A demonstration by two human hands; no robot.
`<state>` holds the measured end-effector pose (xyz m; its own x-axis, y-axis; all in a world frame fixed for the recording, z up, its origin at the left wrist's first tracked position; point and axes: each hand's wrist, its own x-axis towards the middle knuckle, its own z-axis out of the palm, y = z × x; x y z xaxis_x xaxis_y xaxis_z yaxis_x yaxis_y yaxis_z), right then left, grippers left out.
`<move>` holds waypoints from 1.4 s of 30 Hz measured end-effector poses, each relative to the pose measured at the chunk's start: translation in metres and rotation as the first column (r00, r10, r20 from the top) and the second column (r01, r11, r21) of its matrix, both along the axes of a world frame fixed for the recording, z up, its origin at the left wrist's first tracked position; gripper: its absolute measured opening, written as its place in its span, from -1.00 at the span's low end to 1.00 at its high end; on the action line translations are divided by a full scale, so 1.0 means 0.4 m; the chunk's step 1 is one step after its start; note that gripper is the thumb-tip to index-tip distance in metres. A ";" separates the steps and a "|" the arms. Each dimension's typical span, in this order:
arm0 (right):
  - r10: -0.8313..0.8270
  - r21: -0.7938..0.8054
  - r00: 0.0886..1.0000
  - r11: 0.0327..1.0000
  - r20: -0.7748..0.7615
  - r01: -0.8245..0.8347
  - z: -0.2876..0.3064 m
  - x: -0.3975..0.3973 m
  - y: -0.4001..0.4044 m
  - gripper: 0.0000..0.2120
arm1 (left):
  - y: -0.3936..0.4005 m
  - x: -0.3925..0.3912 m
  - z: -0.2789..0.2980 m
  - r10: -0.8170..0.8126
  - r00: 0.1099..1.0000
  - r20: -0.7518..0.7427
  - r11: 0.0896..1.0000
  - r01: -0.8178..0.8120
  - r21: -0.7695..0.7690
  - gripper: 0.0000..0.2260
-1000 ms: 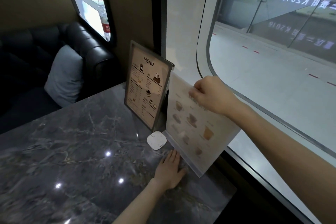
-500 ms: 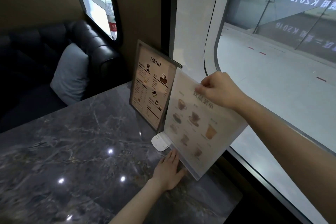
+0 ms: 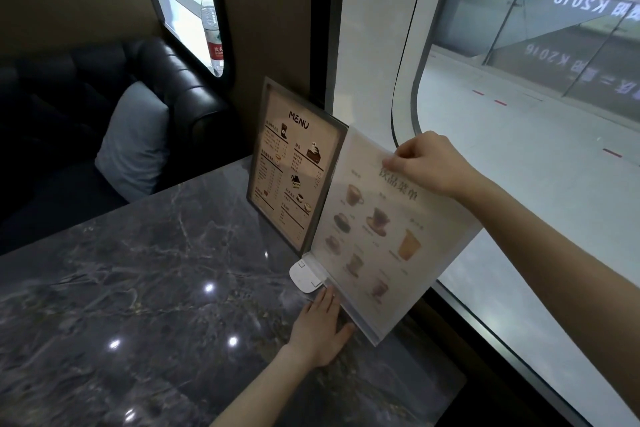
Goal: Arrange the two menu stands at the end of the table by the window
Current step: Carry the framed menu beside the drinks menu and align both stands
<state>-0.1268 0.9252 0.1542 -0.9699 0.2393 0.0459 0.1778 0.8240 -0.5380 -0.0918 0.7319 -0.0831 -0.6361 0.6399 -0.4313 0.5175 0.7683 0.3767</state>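
The clear drinks menu stand [image 3: 377, 246] sits right of centre in the frame, at the window end of the marble table [image 3: 145, 288], leaning back toward the glass. Its left edge is just beside, perhaps touching, the brown framed menu stand [image 3: 294, 166], which stands upright against the wall pillar at centre frame. The right hand [image 3: 429, 163] pinches the clear stand's top edge, fingers curled closed over it. The left hand [image 3: 320, 326] lies flat and open on the table, fingertips [image 3: 327, 295] against the stand's base strip, gripping nothing. A small white square device [image 3: 304, 274] lies on the table at the base's left corner. In the upper left of the frame are a black leather seat [image 3: 173, 80], a grey cushion [image 3: 135, 139] and a water bottle [image 3: 211, 28] on the sill. The big window [image 3: 519, 114] fills the right side.
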 end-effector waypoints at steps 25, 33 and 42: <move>0.022 0.060 0.999 0.998 -0.038 -0.019 -0.002 0.000 -0.036 -0.62 | 0.002 -0.015 -0.008 0.032 0.999 0.034 0.998 -0.034 0.055 -0.39; 0.020 0.090 0.999 0.996 0.028 -0.023 0.017 0.002 -0.050 -0.57 | 0.000 -0.011 -0.008 0.030 0.999 -0.012 0.999 -0.029 0.045 -0.41; -0.021 0.100 0.999 0.995 0.048 0.017 0.028 0.012 -0.048 -0.66 | 0.004 -0.012 -0.006 0.030 0.999 -0.024 0.999 -0.029 0.033 -0.41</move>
